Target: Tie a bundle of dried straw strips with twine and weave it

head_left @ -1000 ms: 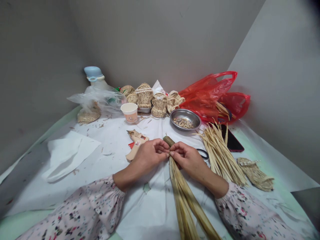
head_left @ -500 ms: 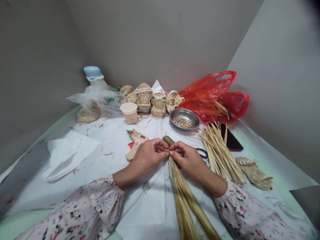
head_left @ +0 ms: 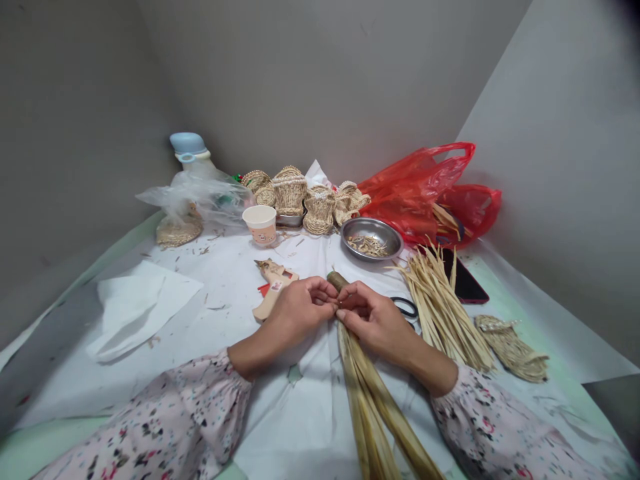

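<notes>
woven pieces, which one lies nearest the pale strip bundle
The beaded woven piece at far right, just beside the pale strip bundle; the other woven pieces sit farther back, left of it.

On the counter [head_left: 65, 433] I see leaves [head_left: 362, 407] between left hand [head_left: 303, 310] and right hand [head_left: 383, 323], a glue gun [head_left: 273, 293] on the left, strips [head_left: 443, 317] on the right, a bowl [head_left: 389, 235] behind.

A long bundle of flat dried leaves [head_left: 363, 393], dull yellow-green streaked brown, a slim olive-brown roll [head_left: 337, 279] at its far end, as I see it, gathered narrow there, loose tails spreading toward the table's near edge [head_left: 50, 443]
</notes>
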Demonstrator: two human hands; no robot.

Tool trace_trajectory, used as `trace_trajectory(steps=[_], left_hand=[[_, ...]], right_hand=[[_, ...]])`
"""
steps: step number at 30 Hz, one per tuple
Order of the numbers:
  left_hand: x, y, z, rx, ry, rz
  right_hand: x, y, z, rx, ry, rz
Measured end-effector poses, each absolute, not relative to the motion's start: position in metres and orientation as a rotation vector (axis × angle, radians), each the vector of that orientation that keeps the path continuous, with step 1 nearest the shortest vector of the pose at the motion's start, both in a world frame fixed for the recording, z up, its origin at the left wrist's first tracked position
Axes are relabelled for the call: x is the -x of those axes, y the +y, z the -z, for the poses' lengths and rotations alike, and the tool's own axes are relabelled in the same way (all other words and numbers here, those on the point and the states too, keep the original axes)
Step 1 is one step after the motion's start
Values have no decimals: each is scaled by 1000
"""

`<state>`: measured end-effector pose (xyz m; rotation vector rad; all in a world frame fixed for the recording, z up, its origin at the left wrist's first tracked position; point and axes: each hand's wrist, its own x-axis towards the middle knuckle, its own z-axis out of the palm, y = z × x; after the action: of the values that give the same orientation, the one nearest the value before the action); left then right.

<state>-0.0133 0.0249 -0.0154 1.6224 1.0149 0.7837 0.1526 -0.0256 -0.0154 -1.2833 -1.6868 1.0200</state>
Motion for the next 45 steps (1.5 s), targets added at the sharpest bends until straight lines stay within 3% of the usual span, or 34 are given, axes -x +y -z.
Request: trace_trajectory(steps=[45], left_hand=[[14,28,21,-1615,1021,-791]], right_hand=[[-151,-26,13,1455,-1676,-948]])
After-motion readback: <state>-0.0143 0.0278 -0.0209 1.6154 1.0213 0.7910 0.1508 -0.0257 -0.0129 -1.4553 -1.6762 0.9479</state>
